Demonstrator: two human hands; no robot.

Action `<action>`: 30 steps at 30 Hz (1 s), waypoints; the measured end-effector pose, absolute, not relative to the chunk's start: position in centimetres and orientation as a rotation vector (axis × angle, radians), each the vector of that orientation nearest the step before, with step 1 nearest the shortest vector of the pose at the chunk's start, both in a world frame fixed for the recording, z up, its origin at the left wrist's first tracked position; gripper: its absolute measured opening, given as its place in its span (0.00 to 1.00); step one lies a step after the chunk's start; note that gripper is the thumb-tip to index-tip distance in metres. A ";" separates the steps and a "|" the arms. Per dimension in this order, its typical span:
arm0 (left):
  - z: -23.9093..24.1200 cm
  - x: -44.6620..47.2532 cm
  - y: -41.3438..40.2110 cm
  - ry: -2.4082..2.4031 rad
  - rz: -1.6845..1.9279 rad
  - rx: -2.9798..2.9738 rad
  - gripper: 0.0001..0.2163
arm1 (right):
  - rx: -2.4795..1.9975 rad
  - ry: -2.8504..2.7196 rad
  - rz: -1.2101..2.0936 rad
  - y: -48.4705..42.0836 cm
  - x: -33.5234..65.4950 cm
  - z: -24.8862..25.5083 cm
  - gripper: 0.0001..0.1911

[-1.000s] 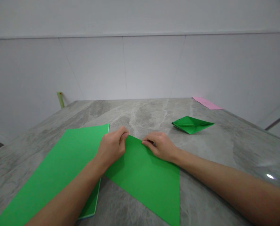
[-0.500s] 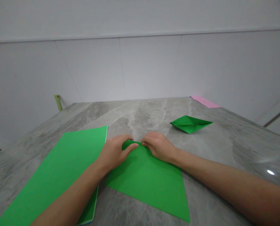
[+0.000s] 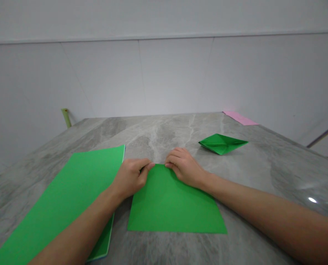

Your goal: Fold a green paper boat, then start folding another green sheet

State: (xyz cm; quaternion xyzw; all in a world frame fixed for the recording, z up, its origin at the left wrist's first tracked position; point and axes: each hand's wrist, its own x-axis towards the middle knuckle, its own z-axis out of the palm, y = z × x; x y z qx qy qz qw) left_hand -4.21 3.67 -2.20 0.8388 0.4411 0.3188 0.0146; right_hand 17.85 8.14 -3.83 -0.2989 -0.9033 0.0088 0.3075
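Note:
A green sheet of paper (image 3: 175, 206) lies on the table in front of me, its near edge level across the view. My left hand (image 3: 132, 176) pinches its far left corner between thumb and fingers. At the far edge, close to the other hand, my right hand (image 3: 184, 167) has its fingers closed on the paper near the far right corner. The hands and wrists cover part of the sheet's sides. Under my left forearm rests a stack of green paper (image 3: 78, 187), just left of the sheet.
A folded green paper shape (image 3: 221, 143) with pointed ends lies beyond my right hand. Pink paper (image 3: 241, 118) is at the table's far right corner. The grey marbled table (image 3: 152, 136) reaches a white wall. A light green object (image 3: 66, 117) stands past the left edge.
The green sheet has turned so its near edge, slanted before, now runs level. My left thumb has closed onto the far left corner. My right hand stays nearly in place.

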 end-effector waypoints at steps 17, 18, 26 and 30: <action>-2.1 -4.1 3.8 1.384 1.003 2.630 0.14 | -0.465 -2.123 0.153 7.3 18.4 -2.7 0.20; -2.1 -4.1 3.8 1.387 0.999 2.627 0.14 | -0.428 -2.119 0.188 7.3 18.5 -2.7 0.24; -2.0 -4.3 3.8 1.388 0.991 2.628 0.15 | -0.387 -2.084 0.293 7.2 19.0 -2.7 0.43; -2.1 -4.3 3.8 1.403 0.984 2.634 0.15 | -0.395 -2.078 0.280 7.2 18.9 -2.7 0.44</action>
